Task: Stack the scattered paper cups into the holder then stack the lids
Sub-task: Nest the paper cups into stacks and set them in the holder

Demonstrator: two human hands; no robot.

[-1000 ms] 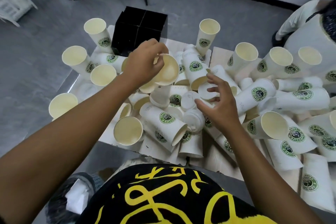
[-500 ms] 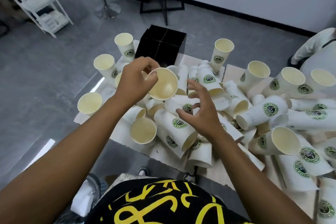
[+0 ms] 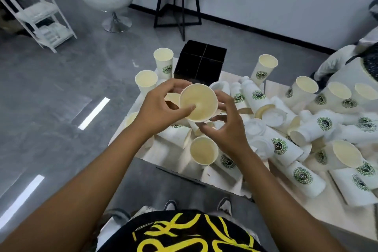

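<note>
We saw the left hand gripping a cup by its rim, mouth toward us, its body hidden. The right hand curled loosely beside it; whether it touched, we could not tell. Behind stood the black holder.

Your head camera recorded an evenly lit room with soft, diffuse indoor light and no hard shadows under the white paper cups with green logos. The glossy grey floor threw back bright rectangular streaks of glare at the left. The wide lens bowed the black skirting line and stretched your forearms at the bottom corners. The white wire shelf rack at the upper left was smeared and soft, and fine print on the logos was unreadable. The black square divided box showed only faint sheen.
</note>
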